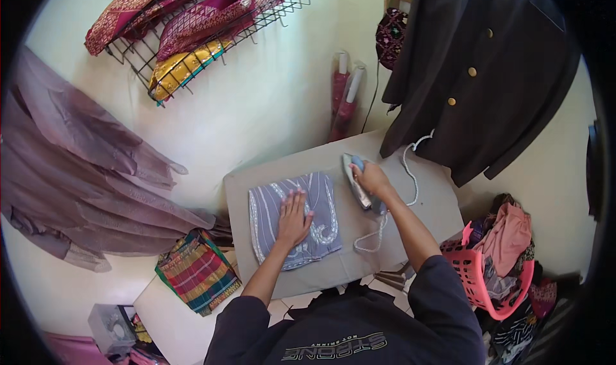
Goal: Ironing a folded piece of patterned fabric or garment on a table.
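My left hand [294, 220] lies flat, fingers spread a little, on a folded grey-purple cloth with white patterning [320, 192]. The cloth rests on the left part of a padded ironing table with a beige cover [308, 281]. To the right of the cloth, my right hand [373, 177] grips the handle of a clothes iron [356, 187]. Its pointed end faces the wall, and it is apart from the cloth. Whether its soleplate touches the table cannot be told. A pale braided cord [380, 237] loops near the back of the iron.
A dark jacket with gold buttons [471, 86] hangs over the table's far right corner. A pink laundry basket full of clothes [481, 288] stands at the right. Folded plaid cloth [199, 273] and hanging mauve garments [86, 163] are at the left. A wire rack [139, 69] holds fabrics above.
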A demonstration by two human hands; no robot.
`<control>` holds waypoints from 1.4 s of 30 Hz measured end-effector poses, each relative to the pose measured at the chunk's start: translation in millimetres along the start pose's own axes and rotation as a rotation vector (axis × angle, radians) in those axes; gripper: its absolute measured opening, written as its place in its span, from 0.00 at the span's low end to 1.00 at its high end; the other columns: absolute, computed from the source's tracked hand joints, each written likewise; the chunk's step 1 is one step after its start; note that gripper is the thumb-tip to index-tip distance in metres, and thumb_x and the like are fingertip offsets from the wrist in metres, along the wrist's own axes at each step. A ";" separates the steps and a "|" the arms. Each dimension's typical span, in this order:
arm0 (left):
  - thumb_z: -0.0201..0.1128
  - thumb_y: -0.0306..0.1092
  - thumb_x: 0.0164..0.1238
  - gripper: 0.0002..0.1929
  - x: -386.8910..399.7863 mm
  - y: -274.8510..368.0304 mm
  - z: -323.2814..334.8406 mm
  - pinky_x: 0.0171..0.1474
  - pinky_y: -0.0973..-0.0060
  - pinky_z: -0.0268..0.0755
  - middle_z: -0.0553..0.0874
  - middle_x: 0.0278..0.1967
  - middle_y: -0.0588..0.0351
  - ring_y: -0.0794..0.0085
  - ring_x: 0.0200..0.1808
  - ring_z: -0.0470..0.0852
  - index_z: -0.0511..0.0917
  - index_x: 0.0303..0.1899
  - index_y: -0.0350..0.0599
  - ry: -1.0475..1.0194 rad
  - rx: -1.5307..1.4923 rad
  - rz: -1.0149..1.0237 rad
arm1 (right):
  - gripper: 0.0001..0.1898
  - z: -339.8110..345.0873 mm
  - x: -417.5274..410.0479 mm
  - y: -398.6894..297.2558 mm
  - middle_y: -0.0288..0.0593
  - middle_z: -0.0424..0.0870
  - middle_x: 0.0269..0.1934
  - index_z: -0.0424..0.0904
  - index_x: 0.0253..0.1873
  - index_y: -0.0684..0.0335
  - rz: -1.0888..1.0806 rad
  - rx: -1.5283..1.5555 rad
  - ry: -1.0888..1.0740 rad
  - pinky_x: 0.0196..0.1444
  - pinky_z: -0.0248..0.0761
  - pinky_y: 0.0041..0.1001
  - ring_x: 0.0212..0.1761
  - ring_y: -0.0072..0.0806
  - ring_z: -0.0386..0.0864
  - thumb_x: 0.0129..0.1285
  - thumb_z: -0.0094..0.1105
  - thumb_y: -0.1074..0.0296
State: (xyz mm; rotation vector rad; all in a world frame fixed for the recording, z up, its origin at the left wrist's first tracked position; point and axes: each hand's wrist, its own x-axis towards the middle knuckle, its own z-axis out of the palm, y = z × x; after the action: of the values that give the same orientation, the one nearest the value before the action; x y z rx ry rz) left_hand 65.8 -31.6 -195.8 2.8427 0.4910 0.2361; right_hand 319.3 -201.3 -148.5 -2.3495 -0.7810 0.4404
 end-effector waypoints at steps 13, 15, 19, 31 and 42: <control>0.45 0.49 0.79 0.33 8.5 -1.2 2.8 0.80 0.53 0.37 0.55 0.79 0.48 0.53 0.80 0.48 0.51 0.78 0.44 -0.112 -0.110 0.047 | 0.30 -29.4 -8.7 4.7 0.63 0.83 0.42 0.73 0.53 0.71 0.026 -0.218 0.102 0.47 0.78 0.48 0.40 0.52 0.85 0.72 0.52 0.42; 0.47 0.46 0.78 0.33 8.8 -13.7 -6.7 0.80 0.52 0.38 0.55 0.78 0.47 0.51 0.80 0.49 0.52 0.78 0.43 -0.082 -0.154 0.038 | 0.30 -31.0 -19.3 -11.3 0.64 0.77 0.57 0.68 0.61 0.71 0.139 -0.241 0.052 0.62 0.70 0.48 0.57 0.57 0.78 0.70 0.56 0.47; 0.51 0.41 0.76 0.32 19.8 -62.0 -34.7 0.80 0.52 0.39 0.57 0.77 0.46 0.51 0.81 0.47 0.56 0.76 0.41 0.012 -0.079 -0.024 | 0.38 -10.1 -20.0 -43.4 0.61 0.63 0.72 0.57 0.73 0.70 -0.402 -0.416 0.193 0.76 0.52 0.46 0.77 0.60 0.54 0.68 0.59 0.50; 0.47 0.51 0.78 0.33 51.1 -124.8 -17.3 0.80 0.54 0.38 0.57 0.78 0.48 0.56 0.80 0.49 0.57 0.76 0.41 -0.078 0.126 -0.092 | 0.37 140.4 28.8 -61.2 0.50 0.52 0.80 0.55 0.78 0.61 -0.579 -0.301 -0.105 0.82 0.37 0.46 0.83 0.49 0.42 0.74 0.44 0.42; 0.44 0.56 0.78 0.33 64.4 -131.9 -10.1 0.80 0.54 0.40 0.61 0.77 0.51 0.61 0.80 0.51 0.62 0.74 0.42 -0.026 0.125 0.030 | 0.33 139.2 39.3 -61.0 0.44 0.60 0.77 0.64 0.74 0.60 -0.631 -0.388 -0.054 0.82 0.36 0.47 0.83 0.47 0.43 0.73 0.46 0.43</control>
State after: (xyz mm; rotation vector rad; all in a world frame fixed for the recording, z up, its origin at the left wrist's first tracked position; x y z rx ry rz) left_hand 83.1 113.3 -213.9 2.9725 0.4731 0.1799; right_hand 257.2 -75.3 -218.6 -2.2569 -1.6811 0.0791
